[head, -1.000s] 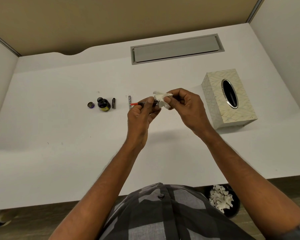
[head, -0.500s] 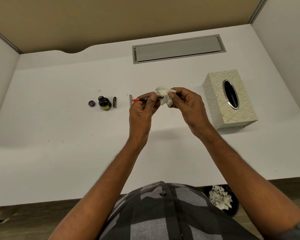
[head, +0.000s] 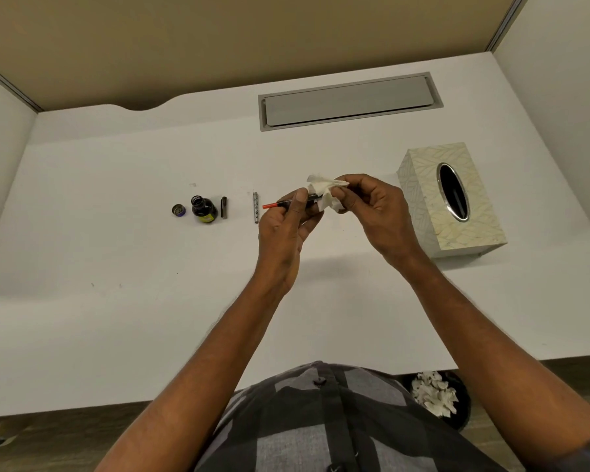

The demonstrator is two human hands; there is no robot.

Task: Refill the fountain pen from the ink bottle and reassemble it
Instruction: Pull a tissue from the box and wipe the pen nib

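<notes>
My left hand point(head: 288, 229) pinches the pen point(head: 286, 203) sideways so my right hand point(head: 372, 209), gripping a tissue point(head: 324, 195), can wipe the inky tip.

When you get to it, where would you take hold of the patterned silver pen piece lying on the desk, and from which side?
Pinch the patterned silver pen piece across its middle, coming straight down from above. It lies flat on the desk, long axis pointing away from the person, with bare surface on both long sides. The left hand hovers close by.

One ink bottle point(head: 203, 210), one bottle cap point(head: 178, 210), two loose pen parts (barrel point(head: 256, 207), cap point(head: 223, 207)), one tissue box point(head: 453, 202).
</notes>
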